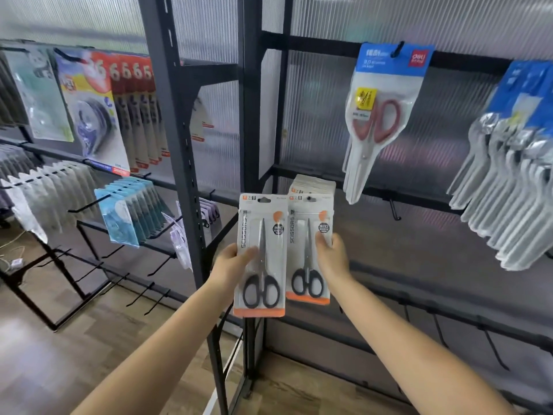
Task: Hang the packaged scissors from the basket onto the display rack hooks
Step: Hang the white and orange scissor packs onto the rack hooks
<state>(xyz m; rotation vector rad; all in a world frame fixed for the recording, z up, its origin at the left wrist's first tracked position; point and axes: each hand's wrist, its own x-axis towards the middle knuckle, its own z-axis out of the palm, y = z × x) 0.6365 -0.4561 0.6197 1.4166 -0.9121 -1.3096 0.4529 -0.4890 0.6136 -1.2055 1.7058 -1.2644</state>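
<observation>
The left hand [232, 262] pinches a glossy blister-packed black-handled scissors pack [261, 256], thumb curled over its front; the right hand [332, 256] grips the front hanging pack [309, 250] likewise, beside it.

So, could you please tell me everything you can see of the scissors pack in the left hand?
The scissors pack is a white card with a clear blister, an orange strip along its bottom edge, "SCISSORS" printed vertically and a hang slot on top. Inside lie scissors with black handles, blades pointing up. It is held upright, not hooked, just left of the hung stack of matching packs. The left hand grips its left edge, thumb across the front.
</observation>
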